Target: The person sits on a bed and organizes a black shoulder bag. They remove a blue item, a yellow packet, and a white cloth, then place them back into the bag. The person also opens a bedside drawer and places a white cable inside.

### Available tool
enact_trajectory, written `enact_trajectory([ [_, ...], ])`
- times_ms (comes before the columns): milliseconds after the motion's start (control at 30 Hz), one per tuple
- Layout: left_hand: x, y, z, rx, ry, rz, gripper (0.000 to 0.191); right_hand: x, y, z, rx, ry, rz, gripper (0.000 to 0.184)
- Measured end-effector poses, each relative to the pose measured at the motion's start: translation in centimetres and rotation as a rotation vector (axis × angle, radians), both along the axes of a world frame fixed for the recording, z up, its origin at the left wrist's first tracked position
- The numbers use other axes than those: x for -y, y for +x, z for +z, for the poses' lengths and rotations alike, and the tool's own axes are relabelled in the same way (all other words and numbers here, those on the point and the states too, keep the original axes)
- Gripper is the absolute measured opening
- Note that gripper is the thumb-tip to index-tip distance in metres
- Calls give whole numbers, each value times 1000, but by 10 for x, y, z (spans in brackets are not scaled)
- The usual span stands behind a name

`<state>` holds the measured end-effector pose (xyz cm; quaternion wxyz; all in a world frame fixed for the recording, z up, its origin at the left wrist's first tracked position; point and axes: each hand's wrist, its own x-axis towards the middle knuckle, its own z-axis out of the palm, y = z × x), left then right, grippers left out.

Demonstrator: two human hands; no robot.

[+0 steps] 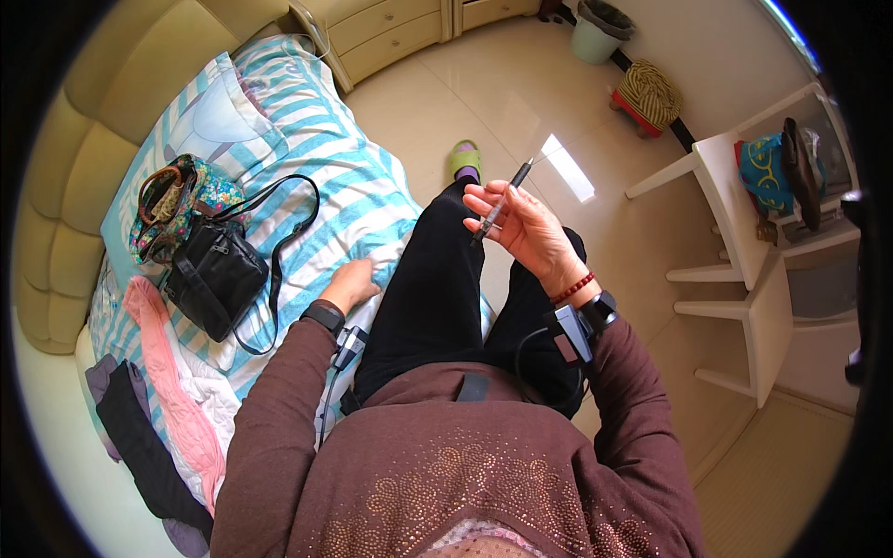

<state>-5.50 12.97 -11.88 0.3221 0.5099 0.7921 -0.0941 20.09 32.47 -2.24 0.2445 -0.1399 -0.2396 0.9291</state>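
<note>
A black pen with a clear barrel [499, 206] is held in my right hand [527, 230], above my right thigh. My thumb presses it against the fingers; its pointed end slants up and away, and the other fingers are loosely spread. My left hand [351, 284] rests on the blue-and-white striped bedding [342, 181] beside my left thigh. Its fingers curl down, and the palm side is hidden. To its left lies a black shoulder bag [220, 275] with its strap looped over the bed. A floral handbag [199, 185] with round brown handles leans behind it.
Pink clothing [167, 370] and dark clothing [143, 425] lie along the bed's left side. A drawer cabinet [384, 35] stands beyond the bed. On the right are a white chair [732, 209] bearing bags, a striped low stool [645, 101] and a waste bin [596, 42].
</note>
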Motion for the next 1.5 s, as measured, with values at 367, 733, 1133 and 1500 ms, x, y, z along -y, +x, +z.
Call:
enact_trajectory([
  [367,-3,0,2,-24,-46,-14,39,5,-5,-3,40,35,-30,25],
  [733,-6,-1,1,-7,-83,1,43,7,-6,-9,94,41,-8,21],
  [1133,-10,1,4,-17,-105,3,45,9,-6,-8,141,44,14,13],
  [1500,2,-7,-17,10,125,-83,37,13,-4,-7,218,150,17,19],
])
